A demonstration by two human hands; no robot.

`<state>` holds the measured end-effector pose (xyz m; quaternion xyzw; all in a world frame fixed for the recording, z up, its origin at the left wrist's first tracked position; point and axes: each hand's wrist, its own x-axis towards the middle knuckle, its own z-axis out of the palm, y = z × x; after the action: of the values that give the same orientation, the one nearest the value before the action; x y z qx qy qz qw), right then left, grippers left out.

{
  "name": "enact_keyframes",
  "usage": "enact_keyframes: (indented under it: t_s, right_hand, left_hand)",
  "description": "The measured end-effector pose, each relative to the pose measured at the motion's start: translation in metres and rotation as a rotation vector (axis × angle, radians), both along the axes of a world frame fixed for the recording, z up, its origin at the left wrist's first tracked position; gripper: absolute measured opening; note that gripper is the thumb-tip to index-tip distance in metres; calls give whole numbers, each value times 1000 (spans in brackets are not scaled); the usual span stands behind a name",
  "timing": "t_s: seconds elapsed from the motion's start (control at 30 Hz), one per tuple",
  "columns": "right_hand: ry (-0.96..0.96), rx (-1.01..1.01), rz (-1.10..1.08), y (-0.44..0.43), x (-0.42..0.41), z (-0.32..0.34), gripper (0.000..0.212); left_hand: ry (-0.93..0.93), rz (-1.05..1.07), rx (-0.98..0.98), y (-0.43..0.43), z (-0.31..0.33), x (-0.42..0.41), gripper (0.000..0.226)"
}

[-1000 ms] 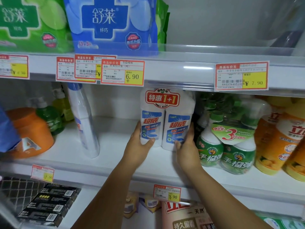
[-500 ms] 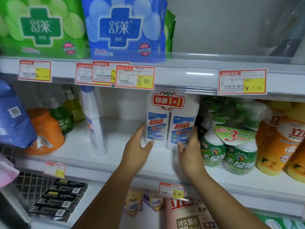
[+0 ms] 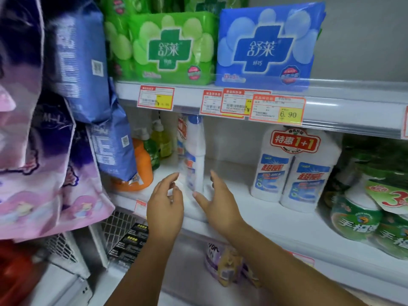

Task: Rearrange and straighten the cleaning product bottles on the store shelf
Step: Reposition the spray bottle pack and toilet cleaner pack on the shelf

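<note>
Both hands are up at the middle shelf (image 3: 254,209), and neither holds anything. The left hand (image 3: 165,205) hovers with its fingers loosely bent and apart, the right hand (image 3: 217,206) has its fingers stretched and its thumb out to the side. Between them stands the tall white bottle with the blue cap (image 3: 196,155), upright, toward the left of the shelf. The fingertips sit just beside its base on either side, but the blur there makes it impossible to say whether they touch it. Well to the right, apart from both hands, stands the twin pack of white cleaner bottles (image 3: 295,173) under its red 1+1 banner, upright and facing out. Right of that sits a bundle of green spray bottles (image 3: 357,217). To the left are an orange jug (image 3: 141,173) and a yellow-green pump bottle (image 3: 162,139). On the shelf above sit a green pack (image 3: 174,49) and a blue pack (image 3: 267,47), with a 6.90 price tag (image 3: 277,110) on its edge.
</note>
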<state>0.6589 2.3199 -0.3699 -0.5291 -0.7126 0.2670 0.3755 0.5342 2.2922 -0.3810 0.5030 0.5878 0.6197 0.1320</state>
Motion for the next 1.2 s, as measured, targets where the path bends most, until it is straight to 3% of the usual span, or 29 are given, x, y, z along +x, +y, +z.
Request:
enact_keyframes:
  t_s: [0.1,0.27,0.37,0.63,0.83,1.2]
  right_hand:
    - [92,-29,-50,25,-22,8,71]
    - [109,-40,-106,33,-16,9,31]
    - [113,-55,-101,22,15,11,25]
    - [162,-129,-38,-43,147,21,32]
    - [123,-65,-228,-61,209,15,39]
    - [64,23,-345,-56,219,6,72]
  left_hand:
    - [-34,10,-20,5,-4,-5,36]
    - [-54,-27,-22,12,-4,0,38]
    - [-44,-71,-56,19,-3,10,45]
    - [91,-367,-277,14,10,63,83]
    - [92,-565,-298,9,18,127,45]
    - [15,-555,-341,19,20,162,57]
